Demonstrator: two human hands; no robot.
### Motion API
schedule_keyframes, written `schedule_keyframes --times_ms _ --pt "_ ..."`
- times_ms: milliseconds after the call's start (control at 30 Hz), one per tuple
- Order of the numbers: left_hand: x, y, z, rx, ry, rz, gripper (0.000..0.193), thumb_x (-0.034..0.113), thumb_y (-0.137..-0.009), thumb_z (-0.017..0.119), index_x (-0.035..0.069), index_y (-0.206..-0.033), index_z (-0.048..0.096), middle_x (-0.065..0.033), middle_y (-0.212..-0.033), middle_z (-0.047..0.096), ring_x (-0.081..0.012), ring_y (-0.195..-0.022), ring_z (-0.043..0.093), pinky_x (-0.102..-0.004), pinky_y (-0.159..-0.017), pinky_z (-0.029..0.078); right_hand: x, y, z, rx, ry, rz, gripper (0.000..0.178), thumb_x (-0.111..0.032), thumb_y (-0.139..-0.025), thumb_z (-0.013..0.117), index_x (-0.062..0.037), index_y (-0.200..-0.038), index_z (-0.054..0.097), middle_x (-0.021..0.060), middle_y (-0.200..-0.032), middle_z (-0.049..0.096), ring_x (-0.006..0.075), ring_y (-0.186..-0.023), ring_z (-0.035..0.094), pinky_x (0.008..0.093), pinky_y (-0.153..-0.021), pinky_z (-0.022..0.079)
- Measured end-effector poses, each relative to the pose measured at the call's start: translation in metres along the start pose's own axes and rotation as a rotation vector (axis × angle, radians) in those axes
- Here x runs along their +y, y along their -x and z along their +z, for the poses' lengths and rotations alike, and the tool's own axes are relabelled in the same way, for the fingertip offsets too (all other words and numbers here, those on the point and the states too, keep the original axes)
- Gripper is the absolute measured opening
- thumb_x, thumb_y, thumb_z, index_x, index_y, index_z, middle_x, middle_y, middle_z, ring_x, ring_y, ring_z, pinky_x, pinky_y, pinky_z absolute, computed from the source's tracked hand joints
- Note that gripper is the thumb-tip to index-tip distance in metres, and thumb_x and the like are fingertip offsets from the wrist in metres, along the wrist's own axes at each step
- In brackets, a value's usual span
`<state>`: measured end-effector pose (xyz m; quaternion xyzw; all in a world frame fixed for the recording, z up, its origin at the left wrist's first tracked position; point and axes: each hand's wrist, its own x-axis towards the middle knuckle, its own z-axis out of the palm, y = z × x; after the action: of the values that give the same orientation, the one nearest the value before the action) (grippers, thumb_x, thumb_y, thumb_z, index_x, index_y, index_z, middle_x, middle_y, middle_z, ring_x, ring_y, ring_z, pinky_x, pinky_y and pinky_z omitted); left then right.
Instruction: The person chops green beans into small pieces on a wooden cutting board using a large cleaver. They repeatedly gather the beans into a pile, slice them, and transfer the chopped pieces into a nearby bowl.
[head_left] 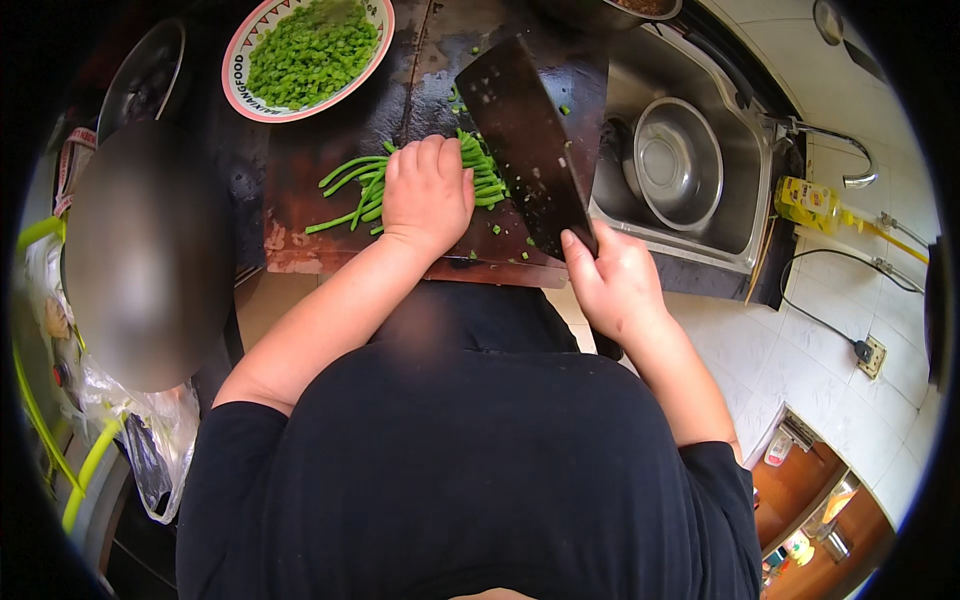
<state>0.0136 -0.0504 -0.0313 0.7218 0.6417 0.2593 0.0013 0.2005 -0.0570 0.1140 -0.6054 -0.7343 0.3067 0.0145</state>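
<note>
A bundle of long green beans (pixel 484 172) lies on a dark brown cutting board (pixel 310 215), its cut ends toward the right. My left hand (pixel 428 192) is closed over the bundle, fingers curled and pressing it down. In my right hand (pixel 618 283) is the handle of a dark cleaver (pixel 530 140). The wide blade stands tilted just right of the cut ends, apart from my left fingers. Small chopped green bits are scattered on the board and stick to the blade. A white bowl with a pink patterned rim (pixel 236 85), full of chopped green pieces, stands beyond the board at left.
At right is a steel sink (pixel 735 235) with a metal basin (pixel 678 165) in it and a faucet (pixel 858 178) beside it. A yellow bottle (pixel 806 204) stands at the sink's far right edge. A plastic bag (pixel 165 440) hangs at left, near a blurred round shape (pixel 148 255).
</note>
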Motion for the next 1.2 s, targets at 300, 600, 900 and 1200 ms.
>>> schedule_keyframes --times_ms 300,600,900,1200 --pt "-0.001 -0.001 -0.003 -0.019 -0.007 0.012 0.037 0.022 -0.076 0.062 0.004 -0.106 0.051 -0.0106 -0.103 0.052 -0.0268 -0.094 0.049 -0.0397 -0.084 0.039 -0.016 -0.021 0.004 -0.123 0.112 0.052 0.028 -0.027 -0.089 0.049 -0.0022 -0.087 0.061 0.0232 -0.074 0.063 0.041 -0.075 0.061 0.0489 -0.07 0.049" --pt "-0.001 0.002 -0.003 -0.025 0.033 -0.005 0.038 0.024 -0.077 0.061 0.005 -0.108 0.051 -0.01 -0.104 0.053 -0.027 -0.095 0.05 -0.04 -0.085 0.04 0.016 -0.041 0.035 -0.011 -0.098 0.082 0.032 -0.032 -0.089 0.05 -0.0025 -0.089 0.062 0.0236 -0.08 0.063 0.0416 -0.081 0.06 0.0461 -0.073 0.048" --pt "-0.001 0.001 -0.001 0.024 0.154 -0.092 0.025 0.013 -0.079 0.058 0.006 -0.103 0.056 -0.0096 -0.102 0.056 -0.0303 -0.096 0.052 -0.0409 -0.085 0.04 -0.008 0.005 0.003 -0.036 0.032 0.036 0.024 -0.028 -0.089 0.052 -0.006 -0.093 0.061 0.0198 -0.073 0.063 0.0399 -0.072 0.061 0.0472 -0.066 0.048" --pt "-0.002 0.002 0.0 0.035 0.101 -0.053 0.024 0.013 -0.076 0.061 0.006 -0.098 0.054 -0.0096 -0.101 0.056 -0.0292 -0.094 0.053 -0.0409 -0.084 0.04 -0.02 -0.008 0.006 -0.099 0.133 0.019 0.024 -0.025 -0.088 0.051 -0.0036 -0.087 0.062 0.0209 -0.073 0.063 0.0396 -0.071 0.062 0.0476 -0.067 0.05"
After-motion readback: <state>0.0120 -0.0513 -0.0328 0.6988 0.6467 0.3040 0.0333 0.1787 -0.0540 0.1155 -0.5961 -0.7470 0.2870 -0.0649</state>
